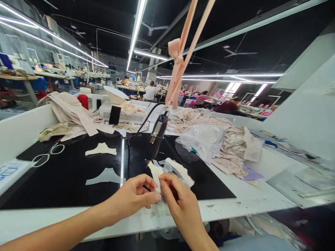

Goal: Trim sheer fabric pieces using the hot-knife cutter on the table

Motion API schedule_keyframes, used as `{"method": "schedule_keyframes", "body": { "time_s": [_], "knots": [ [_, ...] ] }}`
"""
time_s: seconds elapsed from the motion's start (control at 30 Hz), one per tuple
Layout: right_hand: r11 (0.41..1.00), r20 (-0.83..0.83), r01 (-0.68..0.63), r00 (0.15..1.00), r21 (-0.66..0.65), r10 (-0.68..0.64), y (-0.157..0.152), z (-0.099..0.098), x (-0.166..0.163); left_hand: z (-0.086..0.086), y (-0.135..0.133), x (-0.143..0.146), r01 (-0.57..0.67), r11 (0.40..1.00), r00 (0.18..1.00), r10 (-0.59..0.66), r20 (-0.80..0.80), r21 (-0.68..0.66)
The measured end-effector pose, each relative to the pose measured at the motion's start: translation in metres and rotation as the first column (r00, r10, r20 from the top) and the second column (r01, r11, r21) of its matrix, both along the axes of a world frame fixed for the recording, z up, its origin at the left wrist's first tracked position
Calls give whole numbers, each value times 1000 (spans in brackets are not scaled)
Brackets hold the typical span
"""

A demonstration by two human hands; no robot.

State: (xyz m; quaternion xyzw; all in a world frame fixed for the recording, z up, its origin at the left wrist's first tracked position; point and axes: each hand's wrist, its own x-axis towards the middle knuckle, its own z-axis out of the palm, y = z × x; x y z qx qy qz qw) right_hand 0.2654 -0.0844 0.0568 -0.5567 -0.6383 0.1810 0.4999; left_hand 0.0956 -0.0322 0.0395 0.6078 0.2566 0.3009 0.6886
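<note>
Low over the front edge of a black mat, both my hands are at a cut cream fabric piece (155,170). My right hand (181,200) pinches its right edge between thumb and fingertips. Fingers curled, my left hand (138,195) closes at the lower left edge; its exact grip is partly hidden. Just beyond lie another cream fabric piece (181,171) and sheer, whitish material (167,165). On the mat to the left rest a similar cream piece (101,149) and a sheer white piece (105,176). A black corded handheld tool (158,134) hangs above the mat.
Pink fabric straps (176,69) suspend the tool. White-handled scissors (43,159) lie on the left. Beige fabric (70,108) is heaped at back left, with more fabric and a clear plastic bag (202,139) on the right. Low white walls border the table; people sit farther off.
</note>
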Motion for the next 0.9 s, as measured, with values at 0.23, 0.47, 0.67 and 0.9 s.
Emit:
{"method": "schedule_keyframes", "body": {
  "time_s": [0.23,0.47,0.67,0.9],
  "knots": [
    [979,-58,-127,991,-158,119,9,-15,-45,0,0,-44,-142,974,989,146,8,-174],
    [793,-471,-306,881,-527,27,25,-21,-56,-6,18,-89,-307,927,952,298,-73,-216],
    [755,-522,-371,852,-541,44,36,-17,-68,-3,16,-107,-241,932,966,205,-156,-272],
    [710,-496,-448,854,-543,159,41,-14,-83,-4,10,-99,-170,914,985,168,-39,-369]
  ]
}}
